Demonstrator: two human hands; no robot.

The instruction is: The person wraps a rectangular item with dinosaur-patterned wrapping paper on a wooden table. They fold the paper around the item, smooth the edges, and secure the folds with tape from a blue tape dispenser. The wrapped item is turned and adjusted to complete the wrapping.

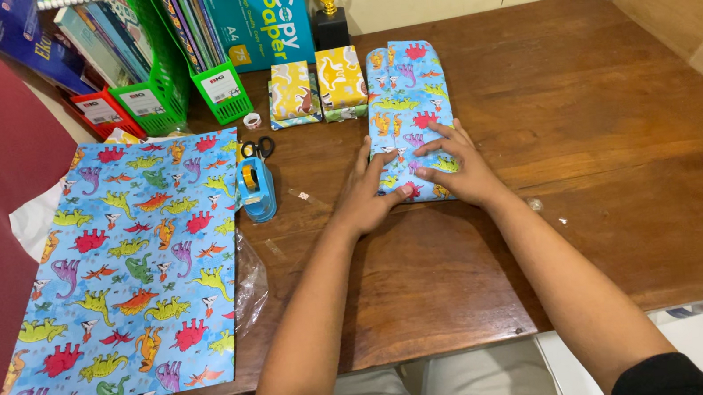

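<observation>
The wooden tabletop [593, 152] fills my view, and over its left edge lies the big sheet of blue dinosaur wrapping paper [127, 276], flat, its near corner hanging past the front edge. Along the back edge to the left stand the green file racks [153, 79] stuffed with books, and beside them the teal box of copy paper [260, 14]. Right in the middle, a little toward the back edge, sits the wrapped parcel [406, 94], long and covered in the same blue dinosaur print, its far end pointing at the back edge. My left hand [365, 196] presses on the near left corner of it, fingers spread flat, grasping nothing. My right hand [454, 168] lies on the near right part of the wrap, fingers splayed and pushing down, also not closed around anything. Just left of the parcel's far end sit two small yellow wrapped boxes [317, 87], side by side. Between the sheet and my left hand stands the blue tape dispenser [256, 189], and just behind it, touching the sheet's right edge, the black-handled scissors [258, 149].
</observation>
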